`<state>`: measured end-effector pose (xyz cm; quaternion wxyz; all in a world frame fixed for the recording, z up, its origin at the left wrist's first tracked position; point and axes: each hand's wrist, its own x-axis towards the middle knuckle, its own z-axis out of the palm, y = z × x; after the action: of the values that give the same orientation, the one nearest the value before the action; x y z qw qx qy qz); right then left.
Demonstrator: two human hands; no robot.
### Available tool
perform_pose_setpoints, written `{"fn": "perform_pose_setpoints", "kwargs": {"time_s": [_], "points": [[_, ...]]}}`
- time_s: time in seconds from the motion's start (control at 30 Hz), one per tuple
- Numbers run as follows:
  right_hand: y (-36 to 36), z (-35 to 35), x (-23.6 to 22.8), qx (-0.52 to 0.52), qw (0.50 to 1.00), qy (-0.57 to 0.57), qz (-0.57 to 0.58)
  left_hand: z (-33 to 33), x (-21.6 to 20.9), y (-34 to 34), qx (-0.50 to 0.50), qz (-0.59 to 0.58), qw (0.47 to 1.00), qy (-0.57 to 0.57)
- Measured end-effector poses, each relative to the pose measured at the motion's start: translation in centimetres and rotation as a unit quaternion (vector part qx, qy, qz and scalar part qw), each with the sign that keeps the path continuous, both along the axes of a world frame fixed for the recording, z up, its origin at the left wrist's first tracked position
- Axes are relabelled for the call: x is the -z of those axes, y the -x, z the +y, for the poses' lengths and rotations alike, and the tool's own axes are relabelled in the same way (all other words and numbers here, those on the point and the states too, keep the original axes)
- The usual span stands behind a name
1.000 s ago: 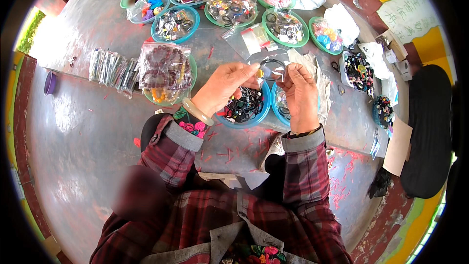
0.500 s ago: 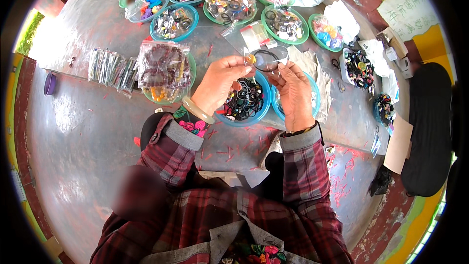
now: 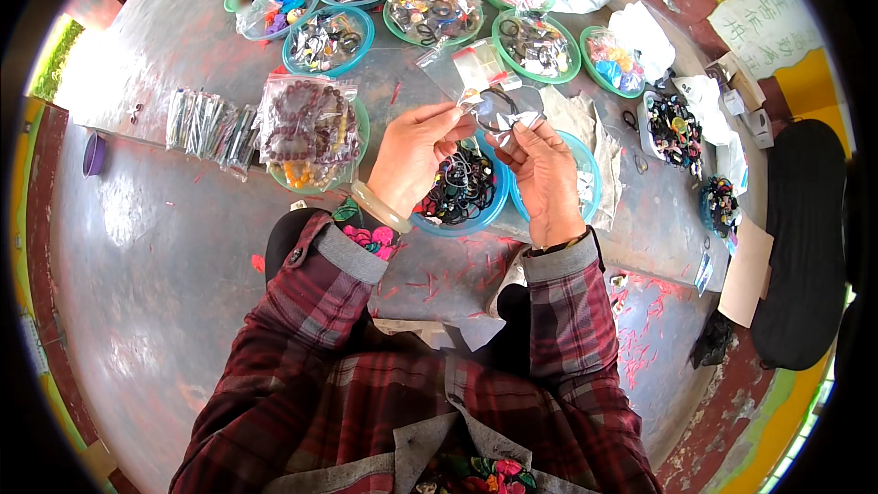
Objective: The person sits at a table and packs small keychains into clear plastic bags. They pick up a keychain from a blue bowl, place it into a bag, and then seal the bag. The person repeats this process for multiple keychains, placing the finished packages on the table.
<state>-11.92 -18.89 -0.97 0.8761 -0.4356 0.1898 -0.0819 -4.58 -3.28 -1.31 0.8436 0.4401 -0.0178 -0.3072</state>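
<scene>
My left hand [image 3: 410,157] pinches one edge of a small clear plastic bag [image 3: 487,106] between thumb and fingers. My right hand [image 3: 549,174] grips the bag's other side, where the plastic is creased and shiny. A black elastic band [image 3: 495,94] shows in the bag; its trinket, if any, I cannot make out. Below the hands stands a blue basin [image 3: 501,201] filled with tangled black bands [image 3: 460,185]. Partly behind my right hand is another blue basin [image 3: 595,185] with small white pieces in it.
Several basins of packaged trinkets, such as a green one [image 3: 574,62], line the far side. Bagged bead bracelets [image 3: 308,123] and a row of slim packets [image 3: 208,128] lie at left. Beige cloth [image 3: 599,142], scissors [image 3: 640,161] and a white tub [image 3: 647,133] sit at right.
The clear bag was stretched flatter between my hands and is now creased and bunched at my right fingertips. Both hands have stayed in almost the same place.
</scene>
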Motion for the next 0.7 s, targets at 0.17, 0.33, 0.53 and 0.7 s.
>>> {"fn": "perform_pose_setpoints", "kwargs": {"time_s": [0.17, 0.33, 0.53, 0.7], "points": [[0.0, 0.4, 0.1, -0.004, 1.0, -0.014, -0.02, -0.1, 0.0, 0.2, -0.036, 0.002, 0.999, -0.013], [0.0, 0.1, -0.4, -0.001, 1.0, 0.025, -0.01, 0.1, -0.2, -0.1, -0.065, -0.048, 0.994, -0.077], [0.2, 0.4, -0.4, 0.008, 0.998, 0.052, -0.017, 0.1, -0.5, -0.5, -0.061, -0.035, 0.997, -0.016], [-0.3, 1.0, 1.2, 0.023, 0.998, 0.028, -0.053, -0.4, -0.1, -0.1, -0.05, 0.004, 0.991, 0.123]]}}
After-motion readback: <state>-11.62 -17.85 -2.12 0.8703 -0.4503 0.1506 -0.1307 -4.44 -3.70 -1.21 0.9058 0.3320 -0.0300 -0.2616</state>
